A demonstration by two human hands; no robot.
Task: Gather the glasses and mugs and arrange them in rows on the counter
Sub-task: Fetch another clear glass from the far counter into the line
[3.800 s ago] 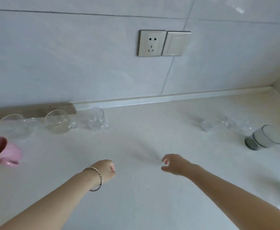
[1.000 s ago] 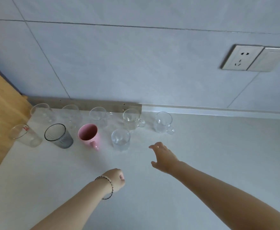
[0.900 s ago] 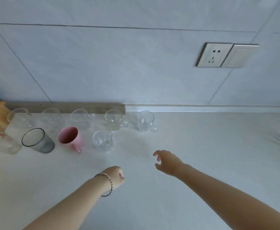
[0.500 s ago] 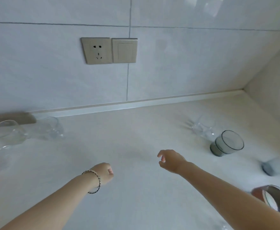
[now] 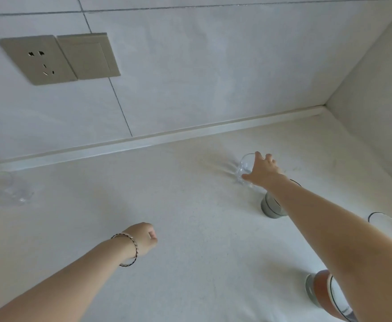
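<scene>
My right hand [image 5: 261,171] reaches out over a small clear glass [image 5: 244,166] standing on the white counter [image 5: 190,228] near the back wall. Its fingers spread across the far rim and its thumb lies at the glass's near side. A grey tinted glass [image 5: 270,206] stands just in front of it, partly hidden by my forearm. Another clear glass [image 5: 387,228] stands at the right, and a reddish-brown cup [image 5: 320,289] at the bottom right. A clear glass mug [image 5: 7,191] shows at the far left. My left hand [image 5: 145,237] hovers loosely curled and holds nothing.
A tiled wall with a socket [image 5: 38,60] and a switch [image 5: 88,56] rises behind the counter. A side wall [image 5: 376,101] closes the counter at the right, forming a corner.
The view swung right, away from the rows of glasses at the left. My right hand stretched forward from mid-counter to the small clear glass. My left hand barely moved.
</scene>
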